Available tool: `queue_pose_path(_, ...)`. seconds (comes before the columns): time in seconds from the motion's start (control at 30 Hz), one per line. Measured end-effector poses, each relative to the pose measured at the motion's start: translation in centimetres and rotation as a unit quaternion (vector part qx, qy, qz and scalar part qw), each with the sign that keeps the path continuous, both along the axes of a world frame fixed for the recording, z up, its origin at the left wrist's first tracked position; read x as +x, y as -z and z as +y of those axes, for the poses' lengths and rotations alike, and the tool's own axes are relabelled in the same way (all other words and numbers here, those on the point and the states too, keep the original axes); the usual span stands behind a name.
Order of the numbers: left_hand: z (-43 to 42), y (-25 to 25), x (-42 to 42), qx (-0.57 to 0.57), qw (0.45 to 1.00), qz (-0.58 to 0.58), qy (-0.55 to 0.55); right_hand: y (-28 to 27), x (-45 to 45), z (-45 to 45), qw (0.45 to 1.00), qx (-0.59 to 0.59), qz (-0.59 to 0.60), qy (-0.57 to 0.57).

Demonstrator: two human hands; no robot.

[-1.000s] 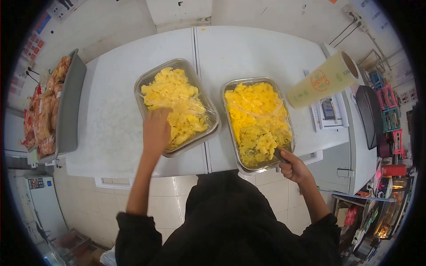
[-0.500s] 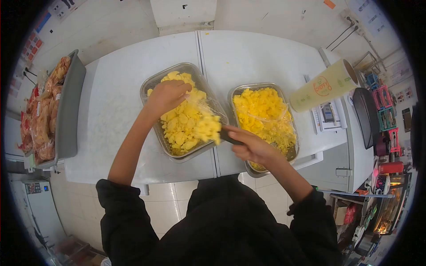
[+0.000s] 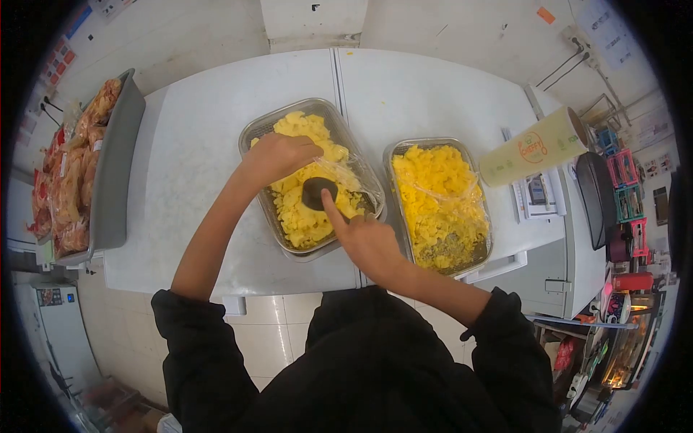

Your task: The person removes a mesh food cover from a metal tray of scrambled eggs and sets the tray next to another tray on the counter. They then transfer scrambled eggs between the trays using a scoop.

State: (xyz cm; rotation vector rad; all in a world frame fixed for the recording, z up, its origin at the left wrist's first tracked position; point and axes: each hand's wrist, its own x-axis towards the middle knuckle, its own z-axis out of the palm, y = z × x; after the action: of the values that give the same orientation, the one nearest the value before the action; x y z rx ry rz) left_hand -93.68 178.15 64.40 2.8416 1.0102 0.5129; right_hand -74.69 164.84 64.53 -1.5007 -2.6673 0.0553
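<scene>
Head view. Using the left tray (image 3: 345, 130) as reference. It's sitting on the white desk (image 3: 195, 180), carrying chunky yellow food (image 3: 299, 231).

Left hand (image 3: 278, 157) is reaching in over the tray's left side and hanging above the food, palm down. Its fingers are closing narrow on the edge of a clear film (image 3: 345, 173), which is stretching from them toward the tray's right side and covering only part of the food.

Right hand (image 3: 368, 245) is coming in over the tray's near right corner. Its fingers are wrapping a dark scoop (image 3: 317, 193), index finger extending along it to the head. The head is showing its dark, rounded side and sitting above the food near the tray's middle; can't tell if it's touching. Grip on the handle is partly hidden by the hand.

Right tray (image 3: 476, 254) is standing just to the right of the left tray, also holding yellow food (image 3: 426, 169); film is lying over part of it, and bare metal is showing at its near end.

Farther right of the left tray, a big film roll (image 3: 534, 148) is lying aslant by some papers (image 3: 530, 206). Well left of it, a grey tub (image 3: 115, 173) is holding bagged goods (image 3: 72, 180).
</scene>
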Motion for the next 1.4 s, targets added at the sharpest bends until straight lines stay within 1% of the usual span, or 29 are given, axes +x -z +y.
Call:
queue_pose_path(0.07,-0.1,-0.1,0.1,-0.007,1.0,-0.008,-0.007,-0.6,-0.8,-1.3,0.997,-0.049,0.039,-0.039)
queue_pose_path(0.17,0.2,-0.3,0.2,-0.009,1.0,-0.018,-0.002,0.4,-1.8,-2.2,0.994,-0.083,0.012,-0.068)
queue_pose_path(0.2,0.3,-0.3,0.2,0.012,1.0,-0.019,0.013,0.8,-1.2,-1.7,0.994,-0.083,0.013,-0.065)
queue_pose_path(0.27,0.3,-0.1,0.1,0.031,0.999,-0.019,0.03,1.4,0.2,-0.6,0.997,-0.077,0.001,0.01)
queue_pose_path(0.33,0.4,0.1,0.2,0.067,0.997,-0.016,0.041,-1.1,0.3,-1.0,0.995,-0.094,-0.022,0.026)
queue_pose_path(0.37,0.3,0.1,0.3,0.067,0.997,-0.017,0.043,-2.0,0.4,-1.2,0.992,-0.111,-0.046,0.042)
queue_pose_path(0.4,0.2,-0.1,0.6,0.053,0.996,-0.056,0.037,-1.2,0.4,-1.1,0.992,-0.111,-0.046,0.046)
queue_pose_path(0.43,0.0,-0.2,0.8,0.04,0.994,-0.094,0.032,0.0,0.1,-0.7,0.997,-0.067,-0.018,0.03)
queue_pose_path(0.47,-0.1,-0.3,1.0,0.041,0.994,-0.097,0.039,1.1,0.2,-0.6,1.0,-0.021,0.008,0.017)
queue_pose_path(0.53,-0.1,-0.3,1.2,0.023,0.995,-0.097,-0.004,0.9,0.9,-1.6,0.998,-0.042,0.014,0.035)
queue_pose_path(0.57,0.0,-0.3,1.3,0.022,0.995,-0.102,0.008,0.8,1.4,-2.3,0.997,-0.065,0.021,0.04)
queue_pose_path(0.6,-0.3,-0.4,1.3,0.012,0.995,-0.099,-0.009,0.3,2.5,-3.2,0.996,-0.067,0.016,0.05)
queue_pose_path(0.67,-0.5,0.0,1.5,-0.001,0.995,-0.099,-0.021,-1.3,6.0,-5.1,0.988,-0.078,0.105,0.08)
queue_pose_path(0.73,-0.6,0.6,1.8,-0.048,0.989,-0.123,-0.066,-2.7,9.3,-5.6,0.962,-0.174,0.011,0.209)
queue_pose_path(0.8,-0.2,1.4,2.6,-0.067,0.982,-0.153,-0.086,-0.8,13.6,-6.6,0.952,-0.133,0.003,0.276)
queue_pose_path(0.83,0.2,2.0,3.0,-0.083,0.974,-0.18,-0.109,-0.4,14.7,-6.5,0.951,-0.133,0.001,0.278)
queue_pose_path(0.87,0.7,2.4,3.4,-0.085,0.974,-0.18,-0.107,-0.1,15.6,-6.5,0.954,-0.123,-0.023,0.271)
queue_pose_path(0.9,1.3,3.1,3.9,-0.1,0.968,-0.181,-0.139,0.4,16.1,-6.5,0.956,-0.114,-0.047,0.266)
queue_pose_path(0.93,1.7,3.8,4.4,-0.115,0.962,-0.182,-0.17,1.7,16.3,-6.7,0.955,-0.115,-0.046,0.271)
queue_pose_path(0.97,1.9,4.4,4.8,-0.116,0.963,-0.181,-0.165,3.2,16.3,-6.7,0.957,-0.113,-0.076,0.255)
queue_pose_path(1.0,2.0,4.6,5.3,-0.123,0.966,-0.109,-0.202,3.4,15.7,-6.4,0.959,-0.11,-0.107,0.239)
queue_pose_path(1.03,2.1,4.8,5.8,-0.129,0.962,-0.035,-0.238,3.2,15.2,-6.6,0.952,-0.176,-0.135,0.209)
queue_pose_path(1.07,1.9,5.1,6.2,-0.129,0.963,-0.036,-0.235,2.4,15.5,-6.9,0.952,-0.175,-0.135,0.213)
queue_pose_path(1.13,-0.9,3.4,7.8,0.048,0.966,-0.104,-0.232,0.8,16.1,-7.3,0.968,-0.197,-0.088,0.128)
queue_pose_path(1.2,-5.7,-0.4,9.9,0.048,0.963,-0.163,-0.208,0.5,17.4,-8.4,0.971,-0.19,-0.065,0.13)
queue_pose_path(1.27,-10.7,0.4,11.2,-0.16,0.938,-0.261,-0.163,0.6,18.1,-8.3,0.974,-0.183,-0.046,0.129)
queue_pose_path(1.33,-16.1,4.4,13.3,-0.344,0.835,-0.402,-0.149,1.5,18.4,-7.1,0.983,-0.016,-0.148,0.103)
queue_pose_path(1.37,-18.4,6.6,14.2,-0.444,0.788,-0.392,-0.169,2.5,18.9,-6.9,0.984,-0.017,-0.146,0.104)
queue_pose_path(1.4,-19.8,7.7,15.1,-0.539,0.73,-0.377,-0.189,3.5,19.4,-6.7,0.98,0.009,-0.177,0.09)
